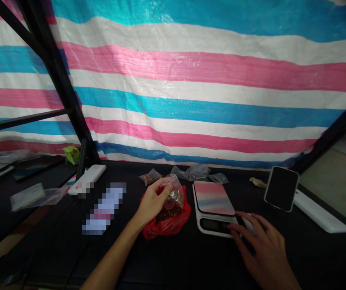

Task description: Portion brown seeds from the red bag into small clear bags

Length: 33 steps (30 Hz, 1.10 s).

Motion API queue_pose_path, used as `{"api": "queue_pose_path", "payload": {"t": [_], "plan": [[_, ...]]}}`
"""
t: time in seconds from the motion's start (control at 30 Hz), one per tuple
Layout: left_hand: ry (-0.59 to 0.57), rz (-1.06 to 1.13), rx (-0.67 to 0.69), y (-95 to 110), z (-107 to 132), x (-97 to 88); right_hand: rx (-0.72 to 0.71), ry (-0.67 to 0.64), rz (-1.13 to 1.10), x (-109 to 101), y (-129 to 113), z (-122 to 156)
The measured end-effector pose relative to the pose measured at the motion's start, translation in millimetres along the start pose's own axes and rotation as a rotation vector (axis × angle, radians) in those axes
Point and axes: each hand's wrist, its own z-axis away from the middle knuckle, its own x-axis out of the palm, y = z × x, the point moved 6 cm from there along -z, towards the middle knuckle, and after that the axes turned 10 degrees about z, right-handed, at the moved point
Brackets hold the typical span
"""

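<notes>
My left hand (156, 199) is closed on a small clear plastic bag (176, 191) with some brownish contents in it. It is held over a red plastic bag (167, 229), which lies open and shows dark brown bits (168, 214) inside; what these bits are I cannot make out. My right hand (262, 235) rests with fingers spread at the lower right corner of a white kitchen scale (200, 223), near its display and buttons. The scale's shiny plate (212, 197) reflects the striped sheet and bears nothing.
Behind lie a filled small bag (150, 177) and several clear bags (199, 172). A phone (282, 188) leans on the right beside a long white object (321, 211). On the left are a white box (87, 179), a blurred-out item (105, 209) and flat plastic bags (36, 197). A striped sheet (191, 96) hangs behind.
</notes>
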Motion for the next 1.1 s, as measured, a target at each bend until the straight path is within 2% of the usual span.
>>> {"api": "queue_pose_path", "payload": {"t": [0.2,0.43,0.5,0.6,0.73,0.93,1.1], "plan": [[0.018,-0.125,0.018,4.0,0.9,-0.7,-0.035,-0.049,0.054,-5.7,-13.5,-8.4],[0.016,-0.140,0.041,3.8,1.4,-3.9,-0.158,-0.081,0.120,-3.1,-22.3,-2.8],[0.023,-0.136,0.035,2.8,1.3,-4.4,-0.107,-0.066,0.080,-4.6,-18.7,-5.7],[0.015,-0.128,0.031,3.0,1.0,-4.0,0.053,-0.080,0.010,-3.5,-4.6,-19.2],[0.020,-0.177,0.068,4.8,0.6,-5.8,0.228,-0.162,-0.052,13.6,16.8,-50.9],[0.026,-0.212,0.075,3.2,0.6,-8.5,0.259,-0.322,-0.198,53.1,24.7,-93.2],[0.020,-0.239,0.087,5.5,0.8,-8.9,0.223,-0.285,-0.238,48.6,11.9,-95.4]]}}
